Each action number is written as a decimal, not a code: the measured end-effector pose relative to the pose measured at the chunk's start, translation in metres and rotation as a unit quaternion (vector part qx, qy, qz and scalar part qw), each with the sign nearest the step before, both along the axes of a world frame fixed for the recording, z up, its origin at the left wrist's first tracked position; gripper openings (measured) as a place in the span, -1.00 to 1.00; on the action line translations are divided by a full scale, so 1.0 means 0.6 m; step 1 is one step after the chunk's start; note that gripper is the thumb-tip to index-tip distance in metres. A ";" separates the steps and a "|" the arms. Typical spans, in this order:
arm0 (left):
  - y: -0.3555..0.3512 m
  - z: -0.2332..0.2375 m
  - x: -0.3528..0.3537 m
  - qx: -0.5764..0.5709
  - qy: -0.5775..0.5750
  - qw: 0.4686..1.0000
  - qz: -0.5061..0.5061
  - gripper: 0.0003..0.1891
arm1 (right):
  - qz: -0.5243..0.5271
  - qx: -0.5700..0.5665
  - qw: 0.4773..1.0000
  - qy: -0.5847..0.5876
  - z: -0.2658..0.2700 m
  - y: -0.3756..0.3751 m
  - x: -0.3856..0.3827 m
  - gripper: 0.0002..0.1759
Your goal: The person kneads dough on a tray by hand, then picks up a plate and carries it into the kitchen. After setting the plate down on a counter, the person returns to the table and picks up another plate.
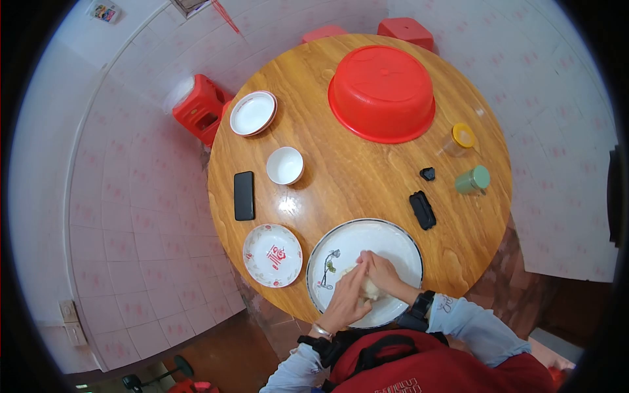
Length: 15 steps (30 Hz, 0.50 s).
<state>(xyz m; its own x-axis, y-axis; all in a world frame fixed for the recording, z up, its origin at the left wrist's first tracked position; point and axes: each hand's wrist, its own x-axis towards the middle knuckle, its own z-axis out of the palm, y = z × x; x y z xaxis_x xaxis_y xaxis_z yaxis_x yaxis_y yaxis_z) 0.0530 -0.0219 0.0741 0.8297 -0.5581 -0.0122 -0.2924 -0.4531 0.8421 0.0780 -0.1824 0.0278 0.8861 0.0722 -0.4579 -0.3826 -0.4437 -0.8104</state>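
As both hands (346, 296) closely cup pale dough (372, 289), glossy round dark-rimmed plate (401, 250) beneath, grained wooden table (367, 177).

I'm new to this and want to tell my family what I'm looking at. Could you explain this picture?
There is no robot here: a person works with two bare hands. The one picture comes from a camera on their head, looking forward and down.

The left hand and right hand come together on a pale, dough-like lump, over a large dark-rimmed plate. Whether they grip or only press it is hard to tell.

Around them on the round wooden table lie a red-patterned dish, a flat black object like a phone, a white bowl, stacked dishes, an upturned red basin, a yellow-lidded jar, a green container and two small black objects.
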 end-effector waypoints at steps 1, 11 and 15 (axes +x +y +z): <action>0.008 -0.006 -0.011 0.000 -0.001 1.000 0.001 -0.04 | 0.025 -0.042 0.998 -0.030 0.005 -0.004 -0.012 -0.51; 0.003 -0.083 -0.067 -0.147 0.282 0.934 0.165 0.06 | 0.079 -0.043 0.941 -0.325 0.012 -0.046 -0.076 -0.83; -0.006 -0.088 -0.058 -0.040 0.155 0.979 0.130 -0.07 | 0.077 -0.056 0.941 -0.326 -0.019 -0.038 -0.081 -0.74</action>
<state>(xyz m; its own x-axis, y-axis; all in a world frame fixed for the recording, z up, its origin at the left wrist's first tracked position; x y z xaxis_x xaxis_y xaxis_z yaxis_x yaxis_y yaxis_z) 0.0179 -0.0252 0.0214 0.9070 -0.3385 -0.2505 0.0988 -0.4072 0.9080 0.0295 -0.2053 0.0164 0.9645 0.2056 0.1659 0.2541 -0.5501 -0.7955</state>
